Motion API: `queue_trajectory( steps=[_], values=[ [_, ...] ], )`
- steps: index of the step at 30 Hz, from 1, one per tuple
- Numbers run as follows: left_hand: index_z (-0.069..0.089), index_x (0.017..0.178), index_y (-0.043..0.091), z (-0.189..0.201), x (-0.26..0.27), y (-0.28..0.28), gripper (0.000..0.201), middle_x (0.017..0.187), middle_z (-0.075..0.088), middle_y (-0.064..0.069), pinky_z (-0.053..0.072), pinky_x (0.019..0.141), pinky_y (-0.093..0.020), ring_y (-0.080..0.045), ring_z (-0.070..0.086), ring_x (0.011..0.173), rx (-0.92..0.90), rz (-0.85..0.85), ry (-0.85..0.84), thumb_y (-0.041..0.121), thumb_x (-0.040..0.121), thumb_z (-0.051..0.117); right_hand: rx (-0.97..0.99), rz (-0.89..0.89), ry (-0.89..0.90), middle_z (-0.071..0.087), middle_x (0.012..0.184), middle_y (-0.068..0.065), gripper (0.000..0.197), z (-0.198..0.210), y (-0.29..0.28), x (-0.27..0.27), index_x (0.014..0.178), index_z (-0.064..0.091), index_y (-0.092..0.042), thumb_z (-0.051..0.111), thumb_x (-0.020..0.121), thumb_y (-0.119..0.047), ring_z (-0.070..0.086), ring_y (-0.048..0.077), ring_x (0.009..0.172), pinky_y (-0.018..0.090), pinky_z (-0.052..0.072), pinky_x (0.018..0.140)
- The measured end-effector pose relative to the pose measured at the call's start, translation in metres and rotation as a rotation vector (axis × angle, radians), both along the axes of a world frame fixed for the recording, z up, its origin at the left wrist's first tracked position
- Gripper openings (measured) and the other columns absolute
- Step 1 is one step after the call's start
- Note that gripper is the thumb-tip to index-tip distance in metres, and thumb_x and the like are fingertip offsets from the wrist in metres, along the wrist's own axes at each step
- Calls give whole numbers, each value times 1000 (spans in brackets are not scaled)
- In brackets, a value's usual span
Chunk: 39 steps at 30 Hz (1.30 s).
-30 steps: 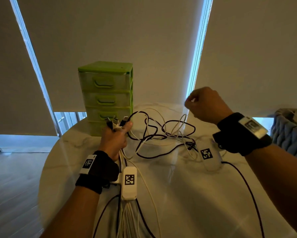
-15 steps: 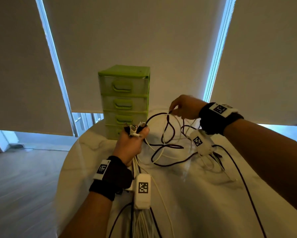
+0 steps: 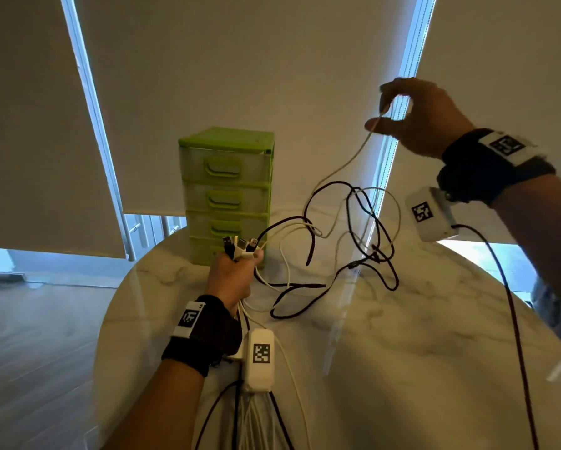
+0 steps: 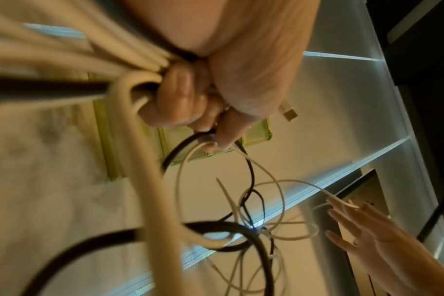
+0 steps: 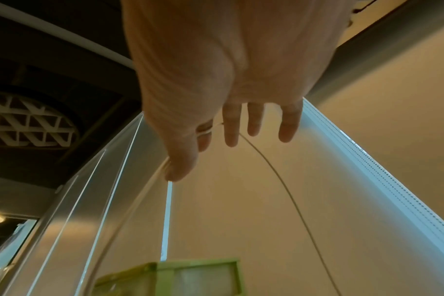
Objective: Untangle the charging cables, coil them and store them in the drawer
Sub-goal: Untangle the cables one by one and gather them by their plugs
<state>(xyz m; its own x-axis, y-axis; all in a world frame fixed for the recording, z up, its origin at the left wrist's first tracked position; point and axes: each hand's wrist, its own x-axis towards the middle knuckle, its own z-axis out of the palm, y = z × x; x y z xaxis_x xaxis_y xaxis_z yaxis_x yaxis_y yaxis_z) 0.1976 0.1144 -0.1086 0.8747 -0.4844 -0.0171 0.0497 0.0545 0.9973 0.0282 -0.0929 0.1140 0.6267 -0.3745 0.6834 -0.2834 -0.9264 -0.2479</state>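
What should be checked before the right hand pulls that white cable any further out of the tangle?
1. Right hand holds the white cable: ok, pinched between thumb and forefinger, raised above the table.
2. Left hand anchors the plug ends: ok, fist closed round the bundle.
3. White cable free of the black cables: not ok, loops cross in the tangle below the right hand.
4. Which plug belongs to the pulled cable: cannot tell.
5. Drawer unit ready to receive coils: not ok, all visible drawers closed.
6. Any cable coiled: not ok, none yet.
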Motion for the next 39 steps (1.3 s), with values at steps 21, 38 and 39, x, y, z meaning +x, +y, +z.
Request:
queue_trajectory(
  steps=[21,38,39],
  values=[
    [65,90,10,117,-43,5,22,47,31,9,19,33,-16,-3,22,35,-364,-658,-171,27,78,68,456,351,318,51,131,8,119,-86,72,19,149,-2,-39,84,66,-31,53,21,116,40,50,95],
    [64,77,22,109,28,60,24,39,30,10,22,30,-12,-7,7,41,-923,-429,126,24,89,43,570,-485,396,66,77,11,55,-153,-63,-25,76,63,-10,55,86,-63,61,29,73,35,49,69],
    [61,80,22,105,30,58,20,39,30,10,22,30,-12,-6,8,41,-923,-403,140,24,89,43,608,-464,404,65,75,10,54,-150,-64,-28,81,66,-9,57,85,-62,60,26,69,35,49,69]
  ],
)
